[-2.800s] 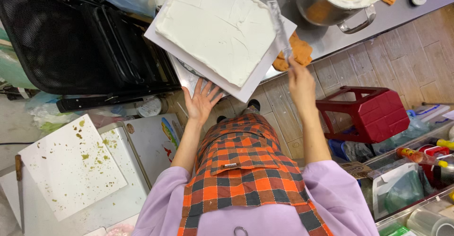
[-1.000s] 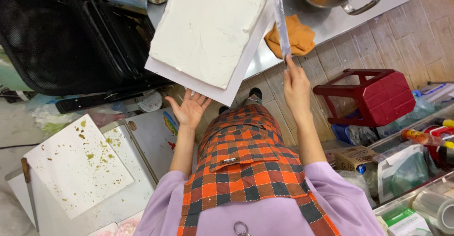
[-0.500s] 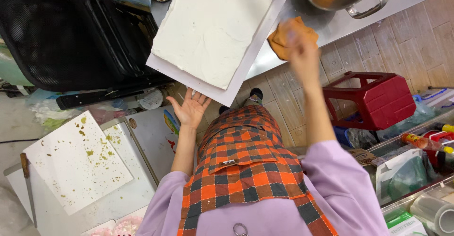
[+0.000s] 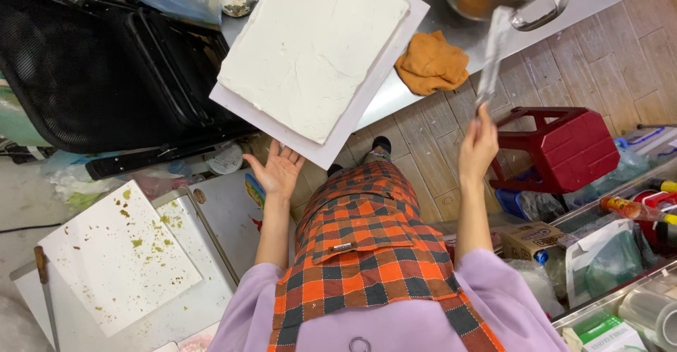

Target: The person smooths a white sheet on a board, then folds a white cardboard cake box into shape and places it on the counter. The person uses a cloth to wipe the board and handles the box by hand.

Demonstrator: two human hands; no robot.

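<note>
Fingers of the right hand (image 4: pixel 478 146) pinch a long spatula (image 4: pixel 492 56), left hand (image 4: pixel 277 170) spread empty beneath the board (image 4: pixel 395 41); lay that blade flat across the white-frosted slab (image 4: pixel 314 45)

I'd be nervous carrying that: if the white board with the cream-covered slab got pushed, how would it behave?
The white board juts past the steel counter edge, so a push would probably tip it. The cream-covered slab looks soft and easily marred. The left hand lies open below the corner; the board seems stiff.
</note>
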